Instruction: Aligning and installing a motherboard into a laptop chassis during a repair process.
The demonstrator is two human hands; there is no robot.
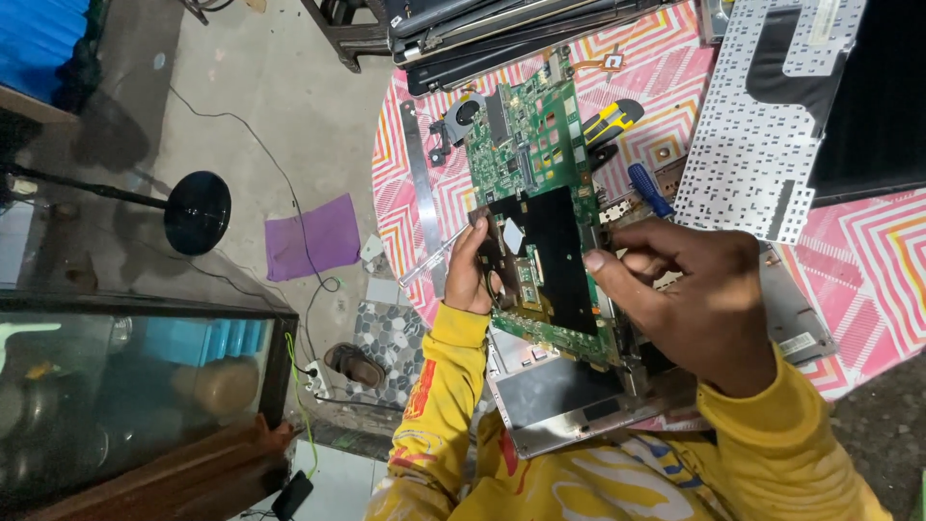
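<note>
A green laptop circuit board [532, 154] with a black sheet over its near half is lifted above an open grey laptop base [569, 391]. My left hand [473, 270] grips the board's left edge, thumb on the black sheet. My right hand [690, 289] holds the board's right edge with fingers curled around it. Both sleeves are yellow. A small fan [461, 116] hangs at the board's upper left corner.
A blue-handled screwdriver [648, 188] and a yellow-black tool [608, 121] lie on the pink patterned table [887, 241]. A white keyboard panel [772, 125] rests at right, stacked laptops [482, 29] at the back. A metal strip [417, 164] lies along the table's left edge.
</note>
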